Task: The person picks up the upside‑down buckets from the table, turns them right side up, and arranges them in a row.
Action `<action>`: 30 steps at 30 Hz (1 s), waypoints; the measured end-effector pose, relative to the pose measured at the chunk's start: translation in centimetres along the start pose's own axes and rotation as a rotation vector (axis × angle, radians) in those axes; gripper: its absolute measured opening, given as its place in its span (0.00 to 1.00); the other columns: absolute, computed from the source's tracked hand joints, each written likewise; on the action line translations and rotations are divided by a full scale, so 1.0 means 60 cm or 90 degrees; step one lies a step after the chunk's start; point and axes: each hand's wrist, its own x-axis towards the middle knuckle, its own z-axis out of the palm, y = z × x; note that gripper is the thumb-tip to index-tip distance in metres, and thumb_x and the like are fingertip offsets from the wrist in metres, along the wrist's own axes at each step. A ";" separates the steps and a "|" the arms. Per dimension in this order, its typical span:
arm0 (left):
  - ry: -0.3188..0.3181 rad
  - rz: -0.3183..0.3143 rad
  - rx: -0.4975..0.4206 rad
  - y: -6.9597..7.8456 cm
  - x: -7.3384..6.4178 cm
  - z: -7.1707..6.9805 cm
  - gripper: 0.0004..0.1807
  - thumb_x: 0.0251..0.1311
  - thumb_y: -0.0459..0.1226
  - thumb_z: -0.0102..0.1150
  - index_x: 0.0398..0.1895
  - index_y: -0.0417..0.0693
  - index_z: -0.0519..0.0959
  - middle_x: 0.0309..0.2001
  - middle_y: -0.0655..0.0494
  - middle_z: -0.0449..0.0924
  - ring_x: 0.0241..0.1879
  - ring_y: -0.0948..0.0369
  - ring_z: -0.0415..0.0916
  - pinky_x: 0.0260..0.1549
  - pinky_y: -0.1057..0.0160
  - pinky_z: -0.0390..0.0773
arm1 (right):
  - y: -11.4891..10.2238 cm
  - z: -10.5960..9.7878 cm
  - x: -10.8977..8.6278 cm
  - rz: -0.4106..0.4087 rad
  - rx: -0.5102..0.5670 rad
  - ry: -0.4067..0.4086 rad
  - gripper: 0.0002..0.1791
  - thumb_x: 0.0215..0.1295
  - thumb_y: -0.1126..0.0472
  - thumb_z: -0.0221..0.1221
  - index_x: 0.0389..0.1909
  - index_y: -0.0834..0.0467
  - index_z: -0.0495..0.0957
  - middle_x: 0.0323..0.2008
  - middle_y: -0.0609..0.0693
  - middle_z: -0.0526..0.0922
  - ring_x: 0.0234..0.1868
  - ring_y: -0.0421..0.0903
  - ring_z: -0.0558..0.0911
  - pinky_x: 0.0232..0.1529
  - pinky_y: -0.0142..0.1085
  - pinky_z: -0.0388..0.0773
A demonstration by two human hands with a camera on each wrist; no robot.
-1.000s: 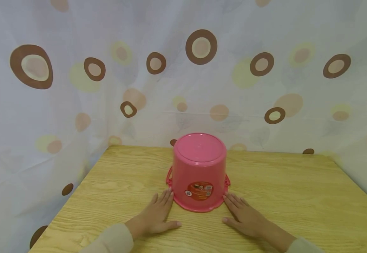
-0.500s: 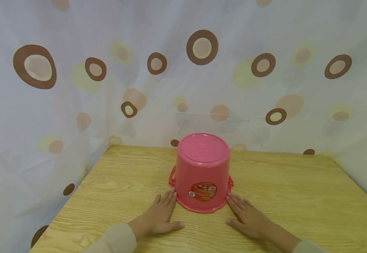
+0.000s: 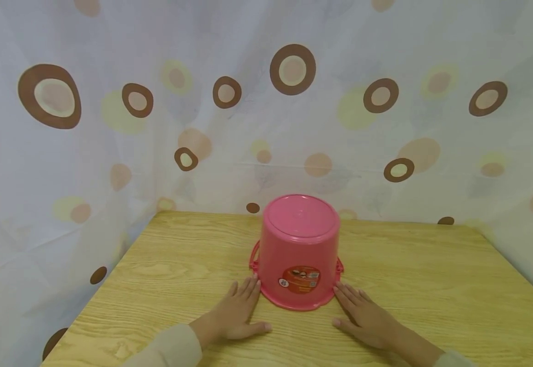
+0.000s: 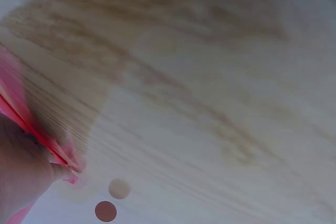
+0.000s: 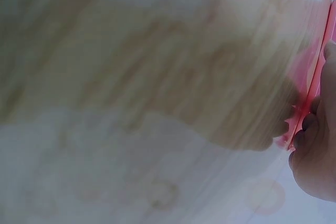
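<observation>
Head, pink bucket [image 3: 300, 244]: glossy, upside down, oval red label [image 3: 299, 280], midway between the counter's [image 3: 431, 285] left and right edges.
Head, hands: left hand [image 3: 233, 313] and right hand [image 3: 368, 320], fingers straight, touch its lower sides.
Left wrist, bucket: bright red edge alongside the hand.
Right wrist, bucket: red-pink edge, fingers against it.

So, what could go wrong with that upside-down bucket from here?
The pink bucket might twist or skid on the table if the left hand and right hand, at opposite sides of its rim, push unevenly. Its handle sticks out at the sides, so it could catch on a hand.
</observation>
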 end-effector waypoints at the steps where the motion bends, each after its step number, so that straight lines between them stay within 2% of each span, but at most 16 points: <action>1: 0.000 0.002 0.000 0.000 0.001 0.001 0.52 0.59 0.68 0.35 0.72 0.37 0.46 0.74 0.41 0.37 0.73 0.48 0.39 0.68 0.43 0.46 | 0.001 0.000 -0.001 0.000 -0.002 0.001 0.35 0.65 0.45 0.52 0.64 0.66 0.63 0.65 0.62 0.66 0.65 0.61 0.66 0.61 0.57 0.63; 5: -0.005 0.005 0.002 0.002 0.005 0.004 0.52 0.58 0.68 0.34 0.72 0.37 0.45 0.74 0.41 0.36 0.73 0.48 0.38 0.68 0.43 0.46 | 0.004 0.000 -0.006 0.004 -0.011 0.014 0.36 0.64 0.45 0.54 0.64 0.66 0.64 0.65 0.61 0.66 0.64 0.60 0.66 0.61 0.55 0.63; 7: -0.008 0.004 0.005 0.004 0.007 0.004 0.52 0.58 0.69 0.34 0.72 0.38 0.44 0.74 0.42 0.35 0.73 0.49 0.37 0.69 0.43 0.45 | 0.006 0.002 -0.009 0.008 -0.018 0.024 0.36 0.63 0.45 0.54 0.64 0.65 0.64 0.65 0.60 0.67 0.64 0.59 0.66 0.62 0.51 0.61; 10: -0.007 0.008 0.017 0.007 0.009 0.004 0.52 0.59 0.68 0.35 0.72 0.38 0.45 0.74 0.42 0.36 0.73 0.49 0.38 0.68 0.44 0.46 | 0.010 0.006 -0.013 0.008 -0.018 0.040 0.35 0.62 0.45 0.55 0.64 0.64 0.65 0.65 0.59 0.67 0.64 0.58 0.67 0.70 0.32 0.45; 13: -0.007 0.011 0.023 0.012 0.010 0.001 0.52 0.59 0.68 0.36 0.72 0.37 0.45 0.74 0.42 0.36 0.73 0.49 0.38 0.68 0.44 0.47 | 0.016 0.009 -0.017 0.006 -0.017 0.053 0.35 0.62 0.45 0.55 0.63 0.63 0.66 0.64 0.59 0.68 0.64 0.58 0.67 0.63 0.16 0.26; 15: -0.010 0.011 0.025 0.015 0.010 -0.001 0.52 0.58 0.68 0.36 0.72 0.37 0.45 0.74 0.42 0.36 0.73 0.49 0.38 0.68 0.44 0.47 | 0.018 0.010 -0.019 0.005 -0.024 0.059 0.35 0.62 0.45 0.56 0.63 0.63 0.66 0.64 0.58 0.68 0.63 0.58 0.68 0.65 0.18 0.28; 16: -0.010 0.011 0.026 0.017 0.010 -0.002 0.52 0.58 0.68 0.36 0.72 0.37 0.45 0.74 0.42 0.37 0.74 0.50 0.38 0.68 0.44 0.47 | 0.019 0.010 -0.020 0.004 -0.032 0.059 0.35 0.62 0.44 0.55 0.63 0.63 0.66 0.64 0.58 0.69 0.63 0.58 0.68 0.68 0.23 0.34; 19: -0.012 0.013 0.024 0.021 0.011 -0.003 0.52 0.58 0.67 0.37 0.72 0.37 0.46 0.74 0.42 0.37 0.73 0.49 0.38 0.69 0.44 0.47 | 0.022 0.010 -0.024 0.016 -0.013 0.049 0.35 0.62 0.44 0.55 0.64 0.63 0.65 0.65 0.58 0.68 0.64 0.58 0.67 0.68 0.23 0.35; 22: -0.009 0.018 0.022 0.023 0.010 -0.003 0.51 0.59 0.67 0.37 0.72 0.37 0.46 0.74 0.41 0.38 0.73 0.49 0.39 0.69 0.45 0.47 | 0.023 0.008 -0.026 0.016 -0.001 0.038 0.35 0.63 0.45 0.54 0.64 0.63 0.65 0.65 0.59 0.67 0.64 0.59 0.67 0.64 0.17 0.27; 23: -0.010 0.019 0.018 0.024 0.010 -0.002 0.51 0.59 0.67 0.37 0.72 0.37 0.46 0.74 0.41 0.37 0.73 0.49 0.39 0.69 0.45 0.47 | 0.024 0.008 -0.026 0.019 0.009 0.035 0.35 0.63 0.45 0.54 0.64 0.63 0.64 0.65 0.59 0.67 0.65 0.59 0.66 0.59 0.13 0.22; 30: -0.012 0.034 0.013 0.030 0.008 -0.001 0.51 0.59 0.67 0.36 0.72 0.36 0.46 0.74 0.41 0.37 0.73 0.48 0.38 0.69 0.45 0.46 | 0.028 0.003 -0.032 0.008 -0.004 0.042 0.35 0.63 0.46 0.55 0.63 0.65 0.65 0.64 0.60 0.67 0.63 0.60 0.68 0.59 0.12 0.21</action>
